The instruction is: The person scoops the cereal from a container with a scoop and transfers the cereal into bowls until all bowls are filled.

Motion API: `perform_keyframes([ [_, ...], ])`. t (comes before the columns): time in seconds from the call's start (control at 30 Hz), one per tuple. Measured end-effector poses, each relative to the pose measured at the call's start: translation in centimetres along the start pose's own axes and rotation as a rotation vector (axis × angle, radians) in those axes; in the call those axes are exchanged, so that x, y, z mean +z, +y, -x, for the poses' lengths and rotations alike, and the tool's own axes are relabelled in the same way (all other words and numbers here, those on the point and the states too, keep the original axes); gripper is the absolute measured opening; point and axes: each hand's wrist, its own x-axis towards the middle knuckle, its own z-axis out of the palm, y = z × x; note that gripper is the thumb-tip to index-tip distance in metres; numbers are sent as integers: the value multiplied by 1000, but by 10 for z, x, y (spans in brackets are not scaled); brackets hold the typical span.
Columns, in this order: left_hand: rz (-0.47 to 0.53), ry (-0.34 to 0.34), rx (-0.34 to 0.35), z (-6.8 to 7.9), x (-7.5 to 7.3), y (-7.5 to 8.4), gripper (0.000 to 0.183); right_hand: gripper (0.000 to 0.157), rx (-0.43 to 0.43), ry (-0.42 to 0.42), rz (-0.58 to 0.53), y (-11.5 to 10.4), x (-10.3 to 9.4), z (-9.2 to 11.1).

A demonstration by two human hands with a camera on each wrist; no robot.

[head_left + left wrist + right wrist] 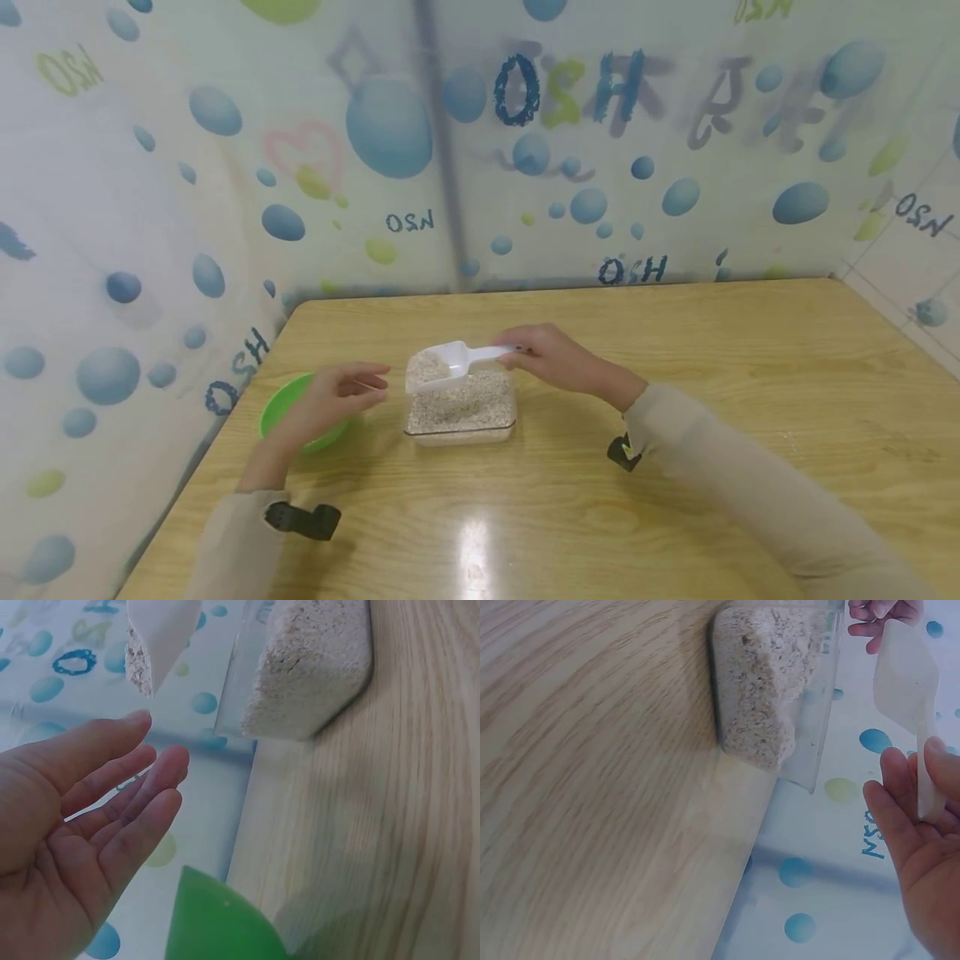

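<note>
My right hand (551, 357) grips the handle of a white scoop (459, 363), thumb on one side and fingers on the other in the right wrist view. Pale flakes that look like oats (427, 368) fill the scoop's bowl, which hangs above a clear plastic box (461, 437). More of the same flakes (754, 690) lie heaped inside that box. To the left, my left hand (333, 404) hovers over a green bowl (273, 406), hiding much of it. Its fingers are loosely bent and hold nothing; a gap separates them from the scoop's tip.
The wooden table (712, 358) stretches out to the right of the box. Behind it and on the left hangs a patterned sheet (525, 208) with blue spots. A dark wrist strap (302, 519) sits on the left sleeve.
</note>
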Motion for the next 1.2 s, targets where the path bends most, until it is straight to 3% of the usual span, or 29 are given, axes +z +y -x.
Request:
perform_keyframes([
  [0.37, -100, 26, 12, 15, -23, 0, 41, 27, -21, 1, 0, -8, 6, -17],
  [0.77, -166, 60, 11, 31, -46, 2, 39, 26, -41, -52, -35, -18, 19, -43],
  [1.2, -277, 93, -86, 46, -72, -6, 45, 20, -122, -101, -16, -34, 35, -70],
])
